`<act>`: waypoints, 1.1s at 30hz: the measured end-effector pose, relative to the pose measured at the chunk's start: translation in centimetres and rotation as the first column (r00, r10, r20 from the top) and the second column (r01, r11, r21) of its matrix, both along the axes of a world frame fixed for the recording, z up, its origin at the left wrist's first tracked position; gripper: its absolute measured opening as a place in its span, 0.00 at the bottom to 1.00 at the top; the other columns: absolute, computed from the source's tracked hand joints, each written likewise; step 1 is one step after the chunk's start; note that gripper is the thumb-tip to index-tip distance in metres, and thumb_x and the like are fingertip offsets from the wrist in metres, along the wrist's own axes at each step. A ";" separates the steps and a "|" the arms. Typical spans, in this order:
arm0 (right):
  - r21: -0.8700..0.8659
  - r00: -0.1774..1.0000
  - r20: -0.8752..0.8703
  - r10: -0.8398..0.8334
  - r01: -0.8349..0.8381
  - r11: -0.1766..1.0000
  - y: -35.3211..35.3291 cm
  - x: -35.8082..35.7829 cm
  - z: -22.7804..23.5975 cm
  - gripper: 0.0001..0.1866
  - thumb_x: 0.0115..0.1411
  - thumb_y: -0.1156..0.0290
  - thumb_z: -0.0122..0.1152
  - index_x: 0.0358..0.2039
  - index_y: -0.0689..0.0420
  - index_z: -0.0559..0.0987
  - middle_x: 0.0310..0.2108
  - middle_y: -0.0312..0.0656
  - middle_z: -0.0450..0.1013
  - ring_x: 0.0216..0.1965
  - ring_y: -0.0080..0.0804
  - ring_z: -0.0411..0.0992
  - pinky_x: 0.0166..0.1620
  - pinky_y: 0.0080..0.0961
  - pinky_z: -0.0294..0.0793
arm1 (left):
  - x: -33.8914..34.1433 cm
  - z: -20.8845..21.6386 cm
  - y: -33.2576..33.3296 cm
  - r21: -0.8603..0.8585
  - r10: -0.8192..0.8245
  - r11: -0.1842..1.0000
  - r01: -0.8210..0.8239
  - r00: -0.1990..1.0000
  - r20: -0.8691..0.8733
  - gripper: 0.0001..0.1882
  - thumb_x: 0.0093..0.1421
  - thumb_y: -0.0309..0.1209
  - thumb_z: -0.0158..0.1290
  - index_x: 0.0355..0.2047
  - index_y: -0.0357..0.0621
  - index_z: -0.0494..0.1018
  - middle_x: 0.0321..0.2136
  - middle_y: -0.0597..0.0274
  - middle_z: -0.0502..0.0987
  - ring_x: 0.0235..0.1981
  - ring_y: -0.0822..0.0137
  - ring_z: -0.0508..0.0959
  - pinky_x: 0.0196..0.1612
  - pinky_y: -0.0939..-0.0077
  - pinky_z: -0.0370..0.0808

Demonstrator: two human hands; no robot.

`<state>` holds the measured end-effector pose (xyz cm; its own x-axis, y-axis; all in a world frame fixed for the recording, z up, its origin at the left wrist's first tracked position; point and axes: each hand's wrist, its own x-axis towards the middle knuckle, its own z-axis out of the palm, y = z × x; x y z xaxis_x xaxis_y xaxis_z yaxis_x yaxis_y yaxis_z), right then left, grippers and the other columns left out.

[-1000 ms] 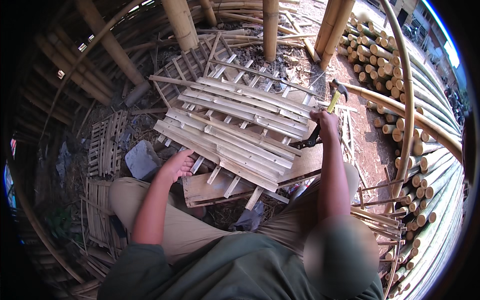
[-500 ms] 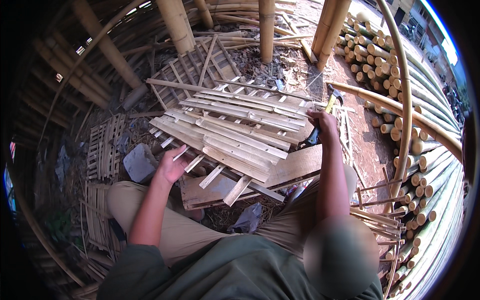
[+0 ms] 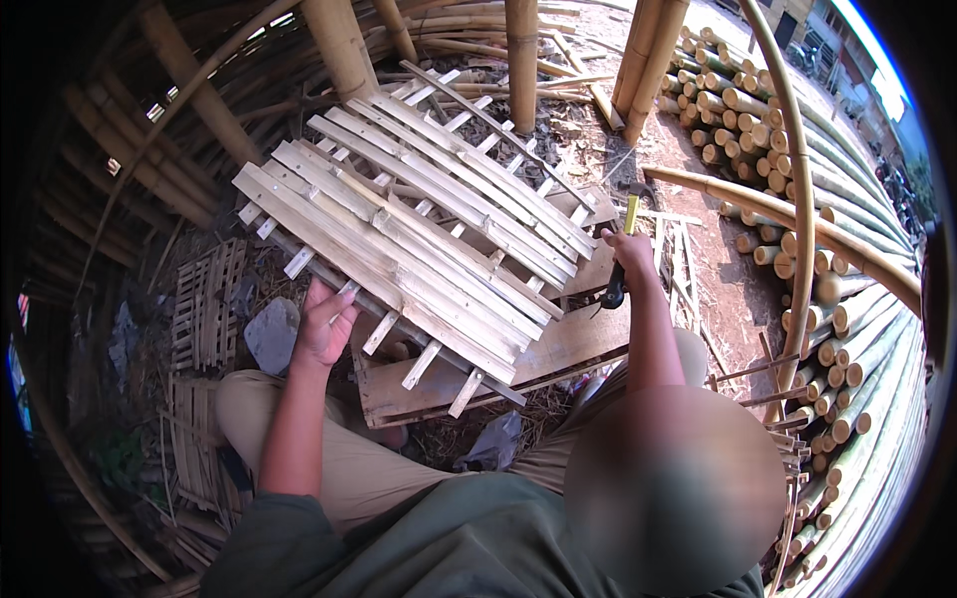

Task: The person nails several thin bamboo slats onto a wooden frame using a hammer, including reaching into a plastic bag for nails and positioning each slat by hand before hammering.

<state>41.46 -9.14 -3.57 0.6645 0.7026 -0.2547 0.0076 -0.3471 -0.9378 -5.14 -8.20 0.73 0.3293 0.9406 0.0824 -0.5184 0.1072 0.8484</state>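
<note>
A slatted panel of pale bamboo strips (image 3: pixel 439 284), laid over several cross strips, is held up in front of me at a tilt. My left hand (image 3: pixel 327 324) is closed around the end of one cross strip at the panel's near left edge. My right hand (image 3: pixel 631 251) grips a hammer (image 3: pixel 632 211) with a yellow and black handle, its head pointing away from me. That hand is beside the panel's right end; whether its fingers also touch the panel, I cannot tell. Beneath the panel lies a wide wooden board (image 3: pixel 588 334), partly hidden.
Cut bamboo poles (image 3: pixel 847 309) are stacked along the right. Upright bamboo posts (image 3: pixel 521 70) stand at the back. A grey block (image 3: pixel 271 336) and small slatted pieces (image 3: pixel 207 299) lie to the left. A bent pole (image 3: pixel 778 214) slants across at the right.
The panel has turned and tipped, showing more of its slatted face, with its left side shifted further left and away. My right hand has moved slightly left with the hammer.
</note>
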 end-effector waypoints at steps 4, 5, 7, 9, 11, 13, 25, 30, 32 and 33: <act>-0.003 0.972 0.235 0.016 -0.016 1.000 0.6 0.5 -0.9 0.17 0.49 0.63 0.74 0.21 0.58 0.73 0.18 0.33 0.68 0.19 0.20 0.62 0.24 0.23 0.62 | 0.5 2.1 -0.4 0.096 -0.010 0.995 0.017 0.997 -0.080 0.41 0.52 0.21 0.50 0.67 0.38 0.47 0.63 0.52 0.59 0.66 0.57 0.59 0.67 0.61 0.58; 0.056 0.953 0.302 -0.019 0.002 0.998 0.7 0.9 -1.3 0.18 0.48 0.62 0.74 0.21 0.59 0.72 0.18 0.33 0.68 0.19 0.19 0.61 0.24 0.23 0.61 | 0.7 2.4 -0.4 0.136 -0.024 0.990 0.035 0.996 -0.083 0.41 0.52 0.22 0.51 0.66 0.38 0.47 0.62 0.52 0.60 0.65 0.57 0.59 0.67 0.61 0.58; 0.071 0.944 0.329 -0.033 0.010 0.997 1.3 1.5 -1.8 0.20 0.47 0.62 0.75 0.21 0.59 0.71 0.18 0.34 0.68 0.19 0.20 0.62 0.25 0.24 0.63 | 0.8 3.1 -0.4 0.133 -0.049 0.989 0.060 0.995 -0.083 0.41 0.51 0.21 0.51 0.66 0.38 0.49 0.62 0.51 0.60 0.65 0.58 0.60 0.67 0.62 0.58; 0.102 0.924 0.380 -0.045 0.007 0.995 1.6 1.7 -1.6 0.22 0.46 0.60 0.76 0.21 0.59 0.70 0.18 0.37 0.69 0.20 0.23 0.64 0.27 0.27 0.67 | 0.8 3.7 -0.4 0.128 -0.099 0.985 0.111 0.990 -0.099 0.40 0.50 0.20 0.51 0.65 0.37 0.50 0.60 0.51 0.63 0.63 0.58 0.63 0.65 0.63 0.60; 0.108 0.913 0.406 -0.032 -0.014 0.994 1.7 1.2 -1.1 0.22 0.45 0.61 0.76 0.21 0.60 0.70 0.18 0.37 0.68 0.20 0.23 0.64 0.27 0.27 0.67 | 0.7 4.0 -0.2 0.135 -0.103 0.984 0.117 0.989 -0.107 0.40 0.50 0.20 0.51 0.65 0.37 0.50 0.59 0.51 0.64 0.62 0.58 0.65 0.65 0.64 0.61; 0.134 0.910 0.415 -0.014 -0.047 0.990 1.6 0.9 -0.8 0.21 0.46 0.65 0.76 0.21 0.60 0.69 0.17 0.36 0.68 0.21 0.22 0.63 0.27 0.27 0.67 | 1.0 4.3 -0.1 0.141 -0.112 0.982 0.128 0.987 -0.112 0.40 0.50 0.20 0.52 0.64 0.37 0.51 0.58 0.51 0.65 0.61 0.58 0.66 0.64 0.65 0.63; 0.266 0.898 0.416 -0.141 0.028 0.963 1.8 1.6 -2.3 0.15 0.52 0.74 0.68 0.20 0.62 0.68 0.17 0.37 0.69 0.21 0.23 0.64 0.29 0.26 0.67 | 1.5 5.7 2.5 0.175 -0.121 0.970 0.169 0.958 -0.258 0.39 0.48 0.20 0.53 0.62 0.35 0.54 0.56 0.52 0.68 0.59 0.61 0.68 0.64 0.67 0.61; 0.353 0.907 0.420 -0.022 -0.140 0.925 1.8 0.5 -0.7 0.17 0.53 0.77 0.66 0.17 0.58 0.64 0.15 0.31 0.61 0.19 0.18 0.57 0.23 0.23 0.61 | -1.0 7.4 4.5 0.220 -0.040 0.969 0.114 0.948 -0.316 0.41 0.48 0.20 0.54 0.63 0.35 0.53 0.55 0.52 0.68 0.58 0.61 0.69 0.63 0.67 0.63; 0.333 0.918 0.398 -0.009 -0.135 0.933 1.6 -0.6 -0.1 0.18 0.53 0.76 0.67 0.17 0.57 0.64 0.14 0.30 0.61 0.18 0.18 0.57 0.23 0.23 0.60 | -1.7 7.4 5.4 0.220 -0.043 0.968 0.119 0.945 -0.323 0.41 0.48 0.20 0.55 0.64 0.36 0.53 0.55 0.52 0.68 0.59 0.61 0.69 0.63 0.67 0.63; 0.321 0.907 0.420 -0.017 -0.131 0.938 1.5 -0.5 -0.1 0.18 0.53 0.76 0.67 0.17 0.57 0.65 0.14 0.30 0.61 0.18 0.18 0.56 0.22 0.23 0.59 | -1.8 7.1 5.9 0.215 -0.034 0.971 0.109 0.945 -0.326 0.40 0.48 0.20 0.55 0.63 0.36 0.54 0.55 0.52 0.69 0.57 0.61 0.70 0.61 0.67 0.65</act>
